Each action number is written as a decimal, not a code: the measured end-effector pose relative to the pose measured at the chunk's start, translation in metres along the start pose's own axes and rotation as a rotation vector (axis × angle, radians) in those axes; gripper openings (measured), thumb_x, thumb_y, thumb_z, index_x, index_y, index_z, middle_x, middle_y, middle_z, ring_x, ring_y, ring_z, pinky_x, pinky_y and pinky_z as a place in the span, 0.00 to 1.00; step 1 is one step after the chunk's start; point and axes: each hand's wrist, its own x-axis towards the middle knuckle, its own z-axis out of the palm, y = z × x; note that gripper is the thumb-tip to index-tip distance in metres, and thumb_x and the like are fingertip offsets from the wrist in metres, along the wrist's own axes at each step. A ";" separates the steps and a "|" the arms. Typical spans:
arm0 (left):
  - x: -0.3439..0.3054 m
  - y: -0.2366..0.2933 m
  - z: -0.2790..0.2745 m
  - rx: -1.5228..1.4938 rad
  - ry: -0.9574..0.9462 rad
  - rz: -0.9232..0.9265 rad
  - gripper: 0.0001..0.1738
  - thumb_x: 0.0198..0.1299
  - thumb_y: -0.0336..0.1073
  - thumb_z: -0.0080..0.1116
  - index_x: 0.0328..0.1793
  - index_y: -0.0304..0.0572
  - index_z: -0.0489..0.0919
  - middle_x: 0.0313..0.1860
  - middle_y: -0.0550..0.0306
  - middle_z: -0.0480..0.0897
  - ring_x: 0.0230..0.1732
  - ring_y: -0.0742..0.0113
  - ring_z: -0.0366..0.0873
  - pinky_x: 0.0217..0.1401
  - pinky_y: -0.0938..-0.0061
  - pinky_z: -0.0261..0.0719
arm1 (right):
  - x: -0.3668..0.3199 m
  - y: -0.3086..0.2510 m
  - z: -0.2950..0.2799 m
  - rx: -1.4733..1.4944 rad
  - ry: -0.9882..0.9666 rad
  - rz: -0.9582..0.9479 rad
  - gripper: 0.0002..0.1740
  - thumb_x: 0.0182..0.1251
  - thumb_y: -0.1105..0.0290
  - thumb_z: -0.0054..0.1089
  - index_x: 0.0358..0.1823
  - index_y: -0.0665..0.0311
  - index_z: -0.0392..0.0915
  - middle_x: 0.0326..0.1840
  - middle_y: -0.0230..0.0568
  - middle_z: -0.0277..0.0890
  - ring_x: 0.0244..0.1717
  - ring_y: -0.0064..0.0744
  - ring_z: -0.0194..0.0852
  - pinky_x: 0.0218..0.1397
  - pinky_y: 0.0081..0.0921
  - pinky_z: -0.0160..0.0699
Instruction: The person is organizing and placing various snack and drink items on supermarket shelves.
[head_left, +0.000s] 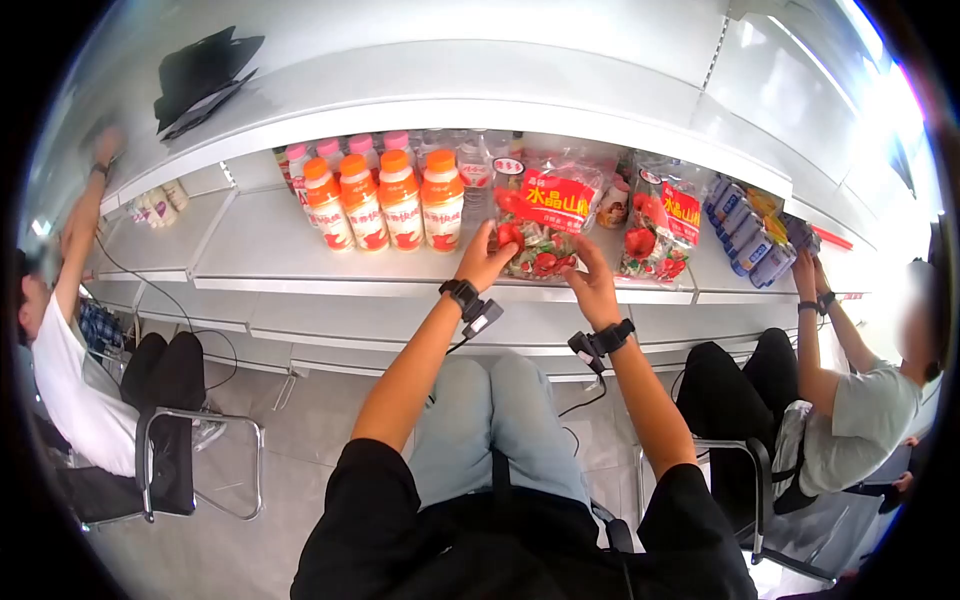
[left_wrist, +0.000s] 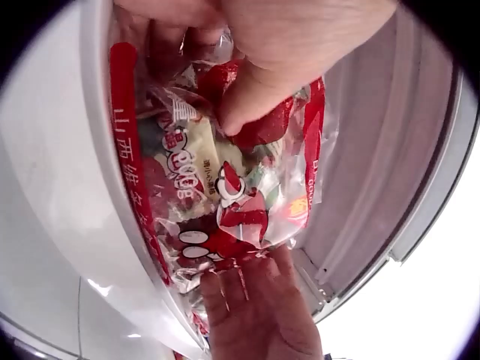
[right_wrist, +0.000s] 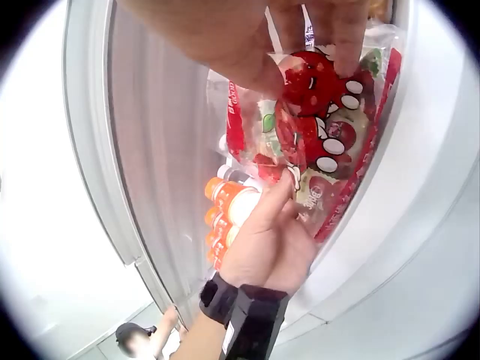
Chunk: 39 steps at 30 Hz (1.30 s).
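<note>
A clear and red bag of hawthorn candy (head_left: 548,225) stands upright at the shelf's front edge, with red cartoon fruit printed on it. My left hand (head_left: 485,258) grips its left side. In the left wrist view, the left thumb (left_wrist: 251,105) lies across the front, and the other fingers are partly hidden by the plastic. My right hand (head_left: 595,285) is at the bag's right side. Its fingers (right_wrist: 349,41) look fairly straight and touch the plastic in the right wrist view. A second bag of hawthorn candy (head_left: 660,230) stands just to the right.
Several orange-capped bottles (head_left: 400,205) stand left of the bag, with pink-capped bottles (head_left: 362,148) behind. Blue-and-white packs (head_left: 745,235) sit farther right. An upper shelf (head_left: 480,115) overhangs the goods. One person sits at left (head_left: 90,380), another at right (head_left: 860,420).
</note>
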 end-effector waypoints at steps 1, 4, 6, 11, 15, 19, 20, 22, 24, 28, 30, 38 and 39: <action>-0.007 0.011 0.002 -0.130 -0.019 -0.013 0.33 0.60 0.34 0.65 0.68 0.41 0.62 0.56 0.55 0.78 0.52 0.67 0.79 0.51 0.73 0.78 | -0.001 0.006 0.001 0.010 0.001 0.018 0.32 0.64 0.78 0.59 0.71 0.61 0.62 0.69 0.39 0.66 0.71 0.37 0.62 0.61 0.28 0.76; -0.014 0.029 0.001 -0.180 -0.076 -0.024 0.35 0.58 0.33 0.67 0.68 0.39 0.60 0.55 0.55 0.78 0.53 0.68 0.78 0.54 0.73 0.78 | -0.005 0.010 0.003 0.038 0.036 0.000 0.30 0.64 0.78 0.59 0.69 0.63 0.64 0.67 0.40 0.67 0.65 0.31 0.67 0.59 0.28 0.78; -0.010 0.024 0.000 -0.107 -0.065 0.024 0.36 0.57 0.33 0.68 0.68 0.38 0.60 0.54 0.55 0.78 0.55 0.69 0.76 0.57 0.71 0.77 | -0.005 -0.004 0.004 0.044 0.048 0.024 0.28 0.65 0.79 0.59 0.67 0.65 0.66 0.65 0.41 0.68 0.60 0.26 0.70 0.58 0.25 0.78; -0.006 0.016 0.013 -0.066 -0.033 0.031 0.34 0.54 0.36 0.70 0.63 0.37 0.64 0.52 0.53 0.80 0.52 0.67 0.79 0.58 0.70 0.76 | -0.008 0.016 0.005 0.008 0.181 0.039 0.27 0.65 0.78 0.61 0.65 0.68 0.66 0.62 0.41 0.70 0.61 0.27 0.69 0.58 0.24 0.76; 0.006 0.016 0.017 0.078 0.020 0.007 0.37 0.51 0.41 0.71 0.63 0.37 0.65 0.49 0.47 0.83 0.51 0.56 0.81 0.56 0.67 0.76 | 0.002 0.022 0.001 -0.108 0.218 0.012 0.26 0.63 0.76 0.63 0.63 0.67 0.68 0.60 0.44 0.72 0.64 0.33 0.68 0.62 0.28 0.72; 0.004 0.009 0.023 0.063 0.095 0.035 0.39 0.50 0.41 0.72 0.66 0.39 0.63 0.47 0.47 0.83 0.50 0.53 0.82 0.54 0.66 0.77 | 0.008 0.030 -0.003 -0.157 0.208 0.012 0.27 0.62 0.76 0.65 0.63 0.66 0.68 0.61 0.46 0.71 0.65 0.36 0.68 0.59 0.28 0.75; 0.002 0.007 0.024 0.048 0.105 0.068 0.40 0.50 0.41 0.72 0.66 0.39 0.62 0.47 0.47 0.83 0.50 0.54 0.82 0.54 0.66 0.77 | 0.004 0.030 -0.005 -0.107 0.208 0.058 0.28 0.62 0.76 0.65 0.63 0.66 0.67 0.62 0.46 0.70 0.66 0.35 0.67 0.58 0.27 0.77; -0.004 0.011 0.022 -0.024 0.097 0.057 0.46 0.51 0.39 0.71 0.72 0.38 0.56 0.49 0.45 0.82 0.52 0.56 0.81 0.56 0.66 0.76 | -0.002 0.019 -0.005 -0.037 0.189 0.100 0.30 0.62 0.77 0.65 0.65 0.67 0.66 0.66 0.46 0.67 0.66 0.33 0.66 0.53 0.24 0.80; -0.007 0.012 0.020 -0.059 0.088 0.071 0.49 0.51 0.39 0.71 0.73 0.36 0.54 0.52 0.43 0.80 0.54 0.56 0.80 0.58 0.66 0.75 | -0.005 0.024 -0.009 0.028 0.186 0.054 0.30 0.62 0.77 0.65 0.66 0.66 0.65 0.67 0.46 0.67 0.68 0.34 0.65 0.54 0.24 0.80; -0.012 0.009 0.020 -0.083 0.073 0.122 0.51 0.53 0.39 0.71 0.76 0.31 0.50 0.63 0.37 0.73 0.63 0.53 0.73 0.67 0.64 0.69 | -0.009 0.018 -0.014 0.141 0.163 0.114 0.32 0.62 0.78 0.63 0.68 0.66 0.63 0.71 0.47 0.63 0.74 0.37 0.58 0.73 0.33 0.61; -0.023 0.009 0.018 0.038 0.116 0.137 0.52 0.55 0.38 0.70 0.77 0.32 0.48 0.68 0.37 0.67 0.68 0.54 0.68 0.70 0.62 0.65 | -0.012 0.019 -0.017 0.161 0.174 0.096 0.32 0.63 0.78 0.62 0.68 0.66 0.62 0.72 0.47 0.63 0.74 0.37 0.57 0.73 0.32 0.61; -0.085 0.053 0.005 0.201 0.193 0.292 0.35 0.58 0.32 0.64 0.70 0.35 0.64 0.68 0.42 0.70 0.69 0.51 0.68 0.71 0.63 0.64 | -0.043 0.008 -0.032 0.213 0.247 0.058 0.27 0.64 0.77 0.62 0.64 0.64 0.66 0.63 0.43 0.72 0.63 0.33 0.70 0.57 0.27 0.75; -0.092 0.060 0.002 0.203 0.196 0.309 0.31 0.57 0.31 0.64 0.68 0.35 0.68 0.65 0.42 0.73 0.67 0.51 0.70 0.70 0.65 0.65 | -0.047 0.006 -0.040 0.224 0.268 0.089 0.26 0.65 0.76 0.62 0.64 0.64 0.67 0.61 0.41 0.74 0.59 0.31 0.73 0.54 0.25 0.76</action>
